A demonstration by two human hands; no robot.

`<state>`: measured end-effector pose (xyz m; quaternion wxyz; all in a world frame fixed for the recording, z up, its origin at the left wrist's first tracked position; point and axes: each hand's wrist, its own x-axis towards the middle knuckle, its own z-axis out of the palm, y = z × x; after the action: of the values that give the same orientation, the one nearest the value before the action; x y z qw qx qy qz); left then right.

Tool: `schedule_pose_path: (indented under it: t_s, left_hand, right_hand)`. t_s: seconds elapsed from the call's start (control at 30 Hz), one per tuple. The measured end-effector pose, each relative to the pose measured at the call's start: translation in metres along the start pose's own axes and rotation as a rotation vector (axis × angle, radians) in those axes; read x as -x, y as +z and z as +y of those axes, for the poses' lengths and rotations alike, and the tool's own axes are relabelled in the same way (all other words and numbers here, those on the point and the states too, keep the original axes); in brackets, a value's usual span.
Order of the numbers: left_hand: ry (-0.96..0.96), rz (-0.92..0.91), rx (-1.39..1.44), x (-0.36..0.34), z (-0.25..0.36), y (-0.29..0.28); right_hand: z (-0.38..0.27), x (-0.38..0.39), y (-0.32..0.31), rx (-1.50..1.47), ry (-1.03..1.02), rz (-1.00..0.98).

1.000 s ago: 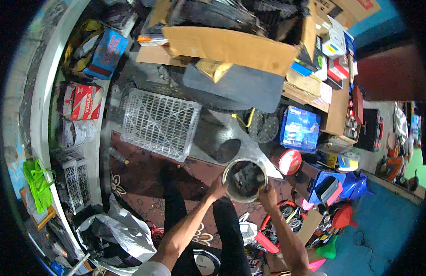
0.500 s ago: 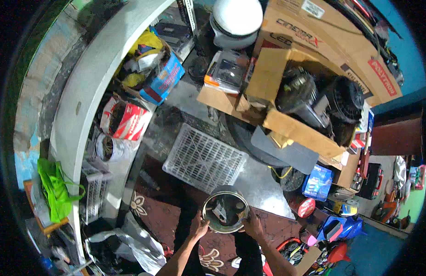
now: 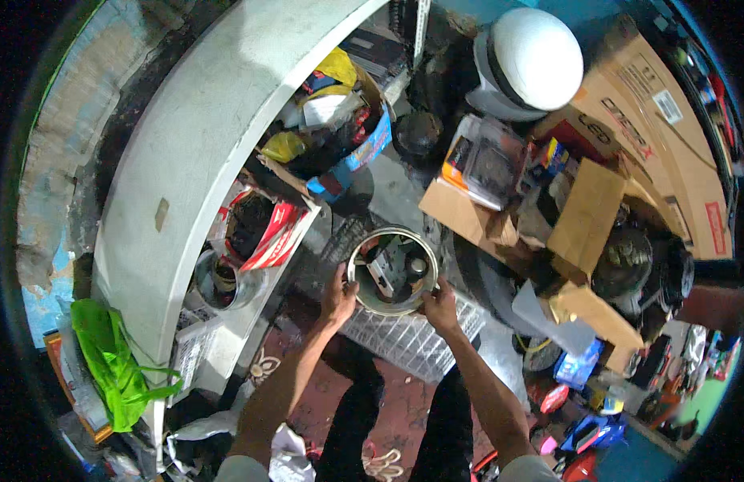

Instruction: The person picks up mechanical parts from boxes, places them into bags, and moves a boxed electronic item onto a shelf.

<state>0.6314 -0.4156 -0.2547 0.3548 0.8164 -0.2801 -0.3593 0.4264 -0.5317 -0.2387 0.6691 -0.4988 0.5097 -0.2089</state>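
Rnd pale-rimmed tub [image 3: 390,310], open top up, misc parts [image 3: 382,275] inside, held abv wht crate [image 3: 414,352].

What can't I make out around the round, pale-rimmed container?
Head view: dark pieces inside the round, pale-rimmed container, too blurred to identify.
Head view: some fingertips of left hand and right hand, hidden by its wall.
Head view: white plastic lattice crate, partly hidden by the container.
Head view: grey sleeves, cut off by lower edge.

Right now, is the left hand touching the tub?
Touching. The head view shows the left hand gripping the left side of the tub, its thumb against the edge with no gap showing.
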Motion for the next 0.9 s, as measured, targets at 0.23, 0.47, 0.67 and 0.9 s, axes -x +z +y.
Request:
schedule_pose_path:
  t_s: [0.23,0.47,0.67,0.9]
  left_hand:
    - [0.149,0.321,-0.039,-0.136,0.043,0.045]
    - [0.183,0.238,-0.312,-0.210,0.033,0.006]
    - [0.434,0.155,-0.268,-0.225,0.026,0.026]
    - [0.466,-0.066,-0.334,-0.217,-0.026,0.056]
  right_hand:
    - [0.012,-0.152,0.005,0.414,-0.141,0.320]
    - [-0.023,-0.157,0.082,-0.454,0.225,0.204]
    - [0.053,-0.202,0.092,-0.680,0.088,0.335]
    - [0.066,-0.199,0.138,0.157,0.157,0.599]
